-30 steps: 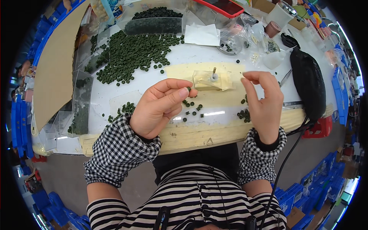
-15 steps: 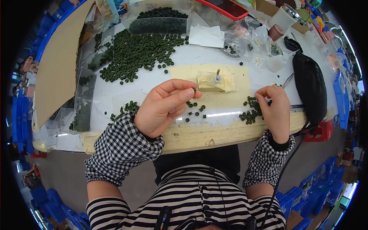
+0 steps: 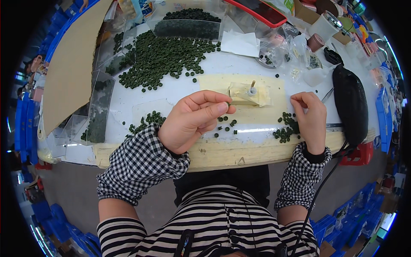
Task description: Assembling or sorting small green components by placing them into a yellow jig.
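Observation:
My left hand is closed in a pinch, thumb against index finger, with a small dark green round piece at the fingertips. Just beyond those fingertips stands a tape-wrapped block with a thin upright pin in a pale collar. On the right, my right hand has its fingers bent together beside a small pile of green round pieces; whatever it may hold is too small to make out. Several loose green pieces lie below my left fingertips.
A large heap of green pieces spreads at the far left before a clear tray. Cardboard leans at left. A black pouch, a red-edged phone, white paper and plastic bags lie around.
The whole view has shifted slightly, so the table appears farther right. My left hand keeps its pinch beside the block, and my right hand stays by the small pile.

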`<action>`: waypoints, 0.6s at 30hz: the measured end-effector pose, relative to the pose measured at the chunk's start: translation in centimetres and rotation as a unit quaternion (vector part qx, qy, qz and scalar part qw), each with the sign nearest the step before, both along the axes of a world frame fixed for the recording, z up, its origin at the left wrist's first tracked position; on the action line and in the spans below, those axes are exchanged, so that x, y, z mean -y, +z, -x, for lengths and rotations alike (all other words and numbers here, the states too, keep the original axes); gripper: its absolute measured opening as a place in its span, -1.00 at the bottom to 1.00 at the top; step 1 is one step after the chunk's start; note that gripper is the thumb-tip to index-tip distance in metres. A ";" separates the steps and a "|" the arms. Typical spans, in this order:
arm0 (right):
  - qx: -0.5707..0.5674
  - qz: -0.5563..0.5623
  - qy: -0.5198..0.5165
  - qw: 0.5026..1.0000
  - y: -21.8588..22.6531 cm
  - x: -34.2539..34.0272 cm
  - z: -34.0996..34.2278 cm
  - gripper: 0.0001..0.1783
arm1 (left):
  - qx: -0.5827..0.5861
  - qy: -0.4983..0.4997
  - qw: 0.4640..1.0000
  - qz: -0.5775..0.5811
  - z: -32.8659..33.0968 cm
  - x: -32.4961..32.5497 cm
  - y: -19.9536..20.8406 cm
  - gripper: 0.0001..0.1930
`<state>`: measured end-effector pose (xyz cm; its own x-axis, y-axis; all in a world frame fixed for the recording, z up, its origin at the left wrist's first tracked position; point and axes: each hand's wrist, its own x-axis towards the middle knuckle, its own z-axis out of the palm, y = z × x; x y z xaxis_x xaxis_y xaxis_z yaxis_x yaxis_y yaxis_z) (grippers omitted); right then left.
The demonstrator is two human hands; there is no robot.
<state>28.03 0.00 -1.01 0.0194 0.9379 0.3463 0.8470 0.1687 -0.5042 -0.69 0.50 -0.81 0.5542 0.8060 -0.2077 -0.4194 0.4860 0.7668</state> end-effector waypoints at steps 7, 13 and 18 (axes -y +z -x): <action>-0.013 0.021 -0.014 1.000 0.4 0.1 0.3 -0.89 | -0.002 -0.002 1.000 -0.005 0.0 0.0 0.0 -0.83; -0.001 0.022 0.032 0.999 0.7 0.4 -0.7 -0.87 | 0.001 -0.003 1.000 -0.003 0.0 0.0 0.0 -0.83; -0.002 0.050 0.000 0.999 0.8 0.4 -0.4 -0.90 | 0.001 -0.007 1.000 0.000 -0.1 0.0 0.0 -0.84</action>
<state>28.40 -0.37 -0.20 0.0211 0.9680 0.2499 0.8449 0.1163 -0.5221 -0.60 0.54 -0.83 0.5656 0.7986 -0.2056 -0.4150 0.4911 0.7659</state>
